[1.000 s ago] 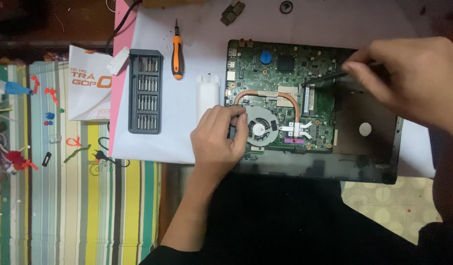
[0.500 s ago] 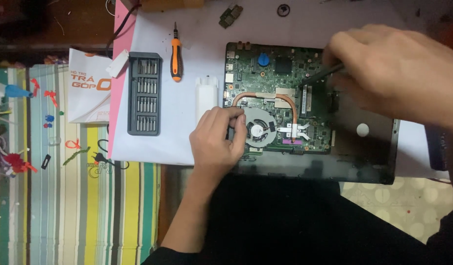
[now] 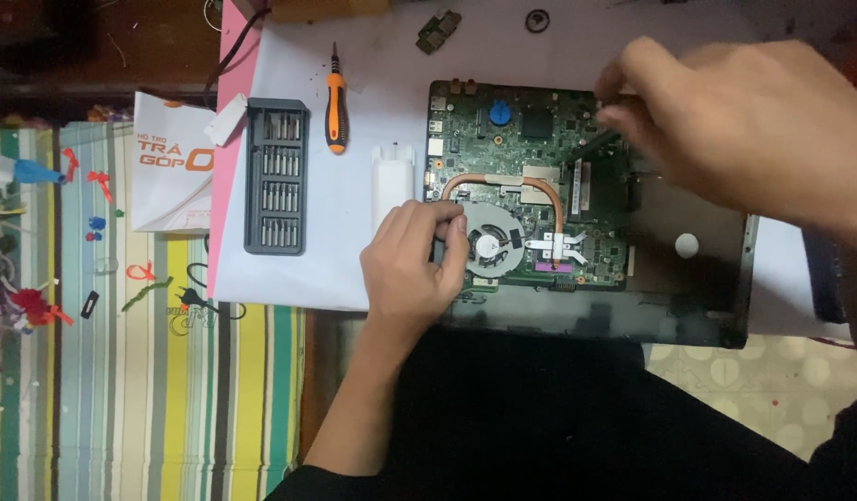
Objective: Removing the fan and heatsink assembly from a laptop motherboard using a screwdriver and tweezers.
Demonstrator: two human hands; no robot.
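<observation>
A white sheet [image 3: 354, 269] covered the table, and on it, left of the work, lay a dark grey case of screwdriver bits [image 3: 276, 176], an orange-handled screwdriver [image 3: 335, 99] and a small white plastic piece [image 3: 392, 176] just beside the laptop's edge. A small green circuit piece [image 3: 438, 31] and a black ring [image 3: 538, 19] sat near the top of the sheet, and a white leaflet with orange print [image 3: 173, 172] lay partly under its left side, over a striped cloth [image 3: 122, 390] scattered with small bits. The opened laptop [image 3: 688, 311] lay right of the middle of the sheet, its black shell holding a green circuit board [image 3: 530, 139] with a round fan [image 3: 492, 245], a bent copper pipe [image 3: 503, 181], and a blue round part near the top. The right part of the shell was bare black with one white dot. The left hand [image 3: 415, 269] rested on the laptop's left edge, its fingers [image 3: 442, 223] curled loosely down against the fan's rim, clamping nothing that could be seen. The right hand [image 3: 735, 130] hovered over the board's upper right corner and hid that part of it; its fingers [image 3: 623, 116] were pinched together on a thin dark tool [image 3: 595, 144] whose tip pointed down at the board.
</observation>
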